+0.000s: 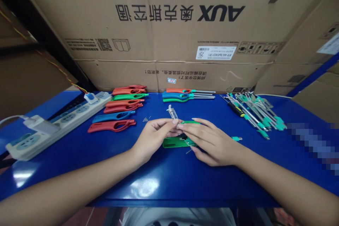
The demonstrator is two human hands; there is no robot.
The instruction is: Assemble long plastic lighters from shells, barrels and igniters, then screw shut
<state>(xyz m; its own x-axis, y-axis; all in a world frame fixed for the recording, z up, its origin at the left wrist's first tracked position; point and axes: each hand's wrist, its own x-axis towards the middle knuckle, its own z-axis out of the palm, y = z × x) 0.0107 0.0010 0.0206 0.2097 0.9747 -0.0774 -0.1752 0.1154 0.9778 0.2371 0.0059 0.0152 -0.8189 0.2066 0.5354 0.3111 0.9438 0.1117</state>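
Between the thumb and fingers of my left hand (156,136), a small clear tank with a whitish top (172,113), like a lighter's fuel tank, is held tilted. My right hand (212,143) reaches in with its fingers stretched and apart, fingertips at the lower end of the tank. Beneath my hands lies a green lighter shell half (172,143), partly covered by my right hand. Another green piece (190,122) shows behind my fingers. A teal-green part with a metal end (236,138) sticks out beyond my right hand; its middle is hidden.
Red, orange, green and blue lighter shells (112,126) are lined up at left, near small metal pins (145,119). Lighters with metal tubes (189,96) lie at the back. At right are a tube pile (261,109) and a screwdriver (235,109). A power strip (60,123) runs along the left.
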